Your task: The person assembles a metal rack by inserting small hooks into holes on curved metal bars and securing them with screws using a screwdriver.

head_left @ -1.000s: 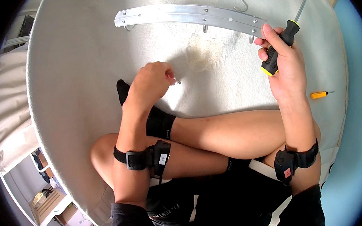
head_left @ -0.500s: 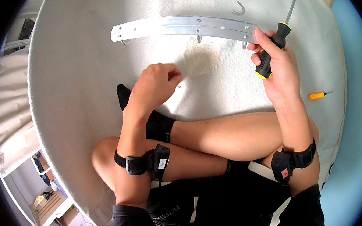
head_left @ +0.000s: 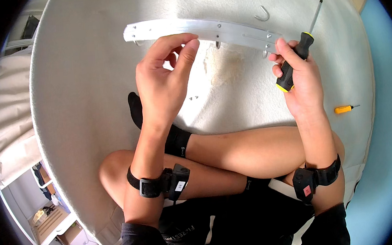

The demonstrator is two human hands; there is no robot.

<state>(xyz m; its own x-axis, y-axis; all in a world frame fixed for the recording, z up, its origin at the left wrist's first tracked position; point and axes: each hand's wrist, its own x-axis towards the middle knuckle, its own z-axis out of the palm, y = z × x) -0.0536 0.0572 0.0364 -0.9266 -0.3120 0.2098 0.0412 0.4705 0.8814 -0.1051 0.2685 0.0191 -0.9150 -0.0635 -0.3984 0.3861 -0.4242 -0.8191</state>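
My right hand (head_left: 300, 75) is closed around a black and yellow screwdriver (head_left: 307, 42), its shaft pointing up and away. The thumb and fingers of that hand also grip the right end of a silvery metal hook rail (head_left: 235, 33). Hooks hang below the rail's near edge, among them one at the middle (head_left: 218, 45). My left hand (head_left: 163, 81) is raised before the rail, thumb and forefinger pinched together; whatever lies between them is too small to make out. Two small screws (head_left: 194, 97) rest on the white blanket beside that hand.
A loose metal hook (head_left: 262, 13) lies beyond the rail. To the right sits a small yellow screwdriver (head_left: 343, 109) on the blanket (head_left: 82, 85). My crossed legs (head_left: 249, 150) fill the near middle. At far left, a shelf unit (head_left: 52, 223) stands lower down.
My left hand has risen from above the blanket to the rail, its fingers now pinched. The rail and screwdriver have shifted slightly nearer. Two screws show on the blanket where one was visible.
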